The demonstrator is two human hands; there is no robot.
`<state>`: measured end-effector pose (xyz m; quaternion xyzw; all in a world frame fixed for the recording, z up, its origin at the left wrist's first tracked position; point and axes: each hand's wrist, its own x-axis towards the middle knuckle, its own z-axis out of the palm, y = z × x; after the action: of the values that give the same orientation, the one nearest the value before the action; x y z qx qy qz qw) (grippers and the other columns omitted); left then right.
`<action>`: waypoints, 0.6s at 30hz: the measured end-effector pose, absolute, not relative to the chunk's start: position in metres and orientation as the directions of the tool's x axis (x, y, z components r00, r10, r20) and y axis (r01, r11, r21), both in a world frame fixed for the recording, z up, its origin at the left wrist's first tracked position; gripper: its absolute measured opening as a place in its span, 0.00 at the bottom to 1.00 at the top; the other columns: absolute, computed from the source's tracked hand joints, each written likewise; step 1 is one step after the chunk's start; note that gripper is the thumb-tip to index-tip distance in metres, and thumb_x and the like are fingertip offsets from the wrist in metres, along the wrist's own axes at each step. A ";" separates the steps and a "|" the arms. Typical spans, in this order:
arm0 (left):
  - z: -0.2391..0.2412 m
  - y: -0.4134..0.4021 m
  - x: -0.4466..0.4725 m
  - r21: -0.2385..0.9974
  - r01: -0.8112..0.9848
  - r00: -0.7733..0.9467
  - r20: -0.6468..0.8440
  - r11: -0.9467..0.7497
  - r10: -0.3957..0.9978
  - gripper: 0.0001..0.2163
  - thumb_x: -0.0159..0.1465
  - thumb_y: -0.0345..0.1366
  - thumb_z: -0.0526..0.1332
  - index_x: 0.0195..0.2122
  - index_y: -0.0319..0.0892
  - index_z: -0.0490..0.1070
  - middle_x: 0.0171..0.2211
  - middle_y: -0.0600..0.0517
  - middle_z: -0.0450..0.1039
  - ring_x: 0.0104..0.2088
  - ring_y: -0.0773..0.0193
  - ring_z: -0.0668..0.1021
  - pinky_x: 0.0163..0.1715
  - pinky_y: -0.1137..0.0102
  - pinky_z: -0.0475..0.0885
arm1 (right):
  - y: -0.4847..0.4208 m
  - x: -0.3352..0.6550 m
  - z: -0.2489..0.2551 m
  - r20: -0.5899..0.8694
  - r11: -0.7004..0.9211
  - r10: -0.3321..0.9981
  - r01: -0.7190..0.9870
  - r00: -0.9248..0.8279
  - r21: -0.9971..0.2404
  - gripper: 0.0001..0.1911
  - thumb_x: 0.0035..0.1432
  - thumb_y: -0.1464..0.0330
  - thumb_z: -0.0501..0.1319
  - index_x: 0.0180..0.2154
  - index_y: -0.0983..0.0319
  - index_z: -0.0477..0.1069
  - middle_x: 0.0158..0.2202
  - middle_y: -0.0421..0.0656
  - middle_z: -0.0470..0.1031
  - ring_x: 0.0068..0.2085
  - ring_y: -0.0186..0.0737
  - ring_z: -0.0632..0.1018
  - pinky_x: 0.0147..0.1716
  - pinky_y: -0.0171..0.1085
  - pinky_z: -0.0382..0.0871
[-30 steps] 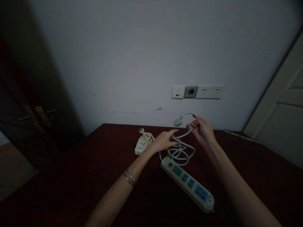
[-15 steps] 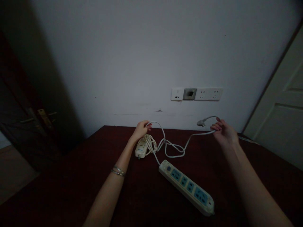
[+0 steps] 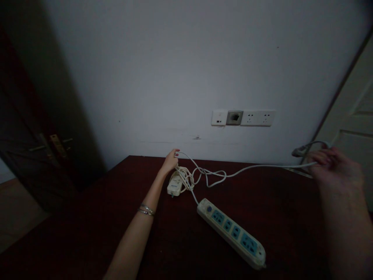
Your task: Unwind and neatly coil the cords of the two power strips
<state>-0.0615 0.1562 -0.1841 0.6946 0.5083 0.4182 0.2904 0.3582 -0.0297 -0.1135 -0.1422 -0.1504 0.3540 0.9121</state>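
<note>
A long white power strip with blue sockets lies slantwise on the dark red table. Its pale cord runs up to my left hand, makes a loose tangle in the middle, then stretches to the right. My left hand pinches the cord above a second, shorter power strip, which has its own cream cord bundled on it. At the far right my right hand, slightly blurred, is closed round the cord near its end. The plug hangs free just left of those fingers.
Wall sockets and a grey-framed wall plate sit on the pale wall behind the table. A dark door with a brass handle stands at left, a light panelled door at right.
My right hand has moved far to the right with the cord and plug, drawing the cord straighter and flattening its loops. My left hand has shifted slightly left, still pinching the cord.
</note>
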 end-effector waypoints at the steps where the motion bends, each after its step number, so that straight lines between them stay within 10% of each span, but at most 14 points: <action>1: -0.183 0.154 -0.059 0.809 0.475 0.163 0.307 -0.347 0.938 0.31 0.45 0.18 0.49 0.53 0.39 0.63 0.47 0.44 0.68 0.45 0.61 0.72 0.43 0.66 0.71 | -0.030 0.350 -0.110 0.188 0.697 0.703 -0.613 0.686 -0.371 0.18 0.62 0.80 0.40 0.24 0.65 0.60 0.18 0.34 0.51 0.15 0.23 0.54 0.10 0.22 0.50; 10: -0.167 0.091 -0.013 0.185 0.736 0.452 0.582 -0.651 0.676 0.24 0.54 0.24 0.54 0.53 0.37 0.64 0.58 0.39 0.56 0.59 0.51 0.58 0.58 0.57 0.52 | -0.022 0.260 -0.063 0.366 0.592 0.802 -0.542 0.473 -0.597 0.18 0.61 0.79 0.44 0.22 0.66 0.64 0.19 0.34 0.46 0.17 0.23 0.50 0.11 0.23 0.43; 14: -0.178 0.066 0.023 0.289 0.588 0.611 0.454 -0.756 0.649 0.19 0.58 0.41 0.58 0.49 0.37 0.66 0.49 0.40 0.67 0.51 0.53 0.69 0.50 0.61 0.64 | -0.025 0.222 -0.022 0.388 0.525 0.851 -0.599 0.354 -0.605 0.18 0.64 0.77 0.44 0.23 0.67 0.62 0.18 0.34 0.49 0.18 0.22 0.49 0.12 0.22 0.43; 18: -0.190 0.067 0.032 0.464 0.603 0.553 0.342 -0.648 0.760 0.14 0.55 0.35 0.61 0.42 0.35 0.69 0.40 0.39 0.72 0.42 0.52 0.75 0.42 0.60 0.68 | -0.033 0.202 0.018 0.389 0.493 0.869 -0.605 0.305 -0.626 0.16 0.64 0.76 0.45 0.26 0.69 0.64 0.17 0.32 0.52 0.17 0.20 0.49 0.13 0.23 0.41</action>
<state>0.0324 0.0673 -0.1899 0.8687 0.3922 0.2636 0.1482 0.2020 -0.0332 0.0177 -0.1846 -0.3576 0.4685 0.7865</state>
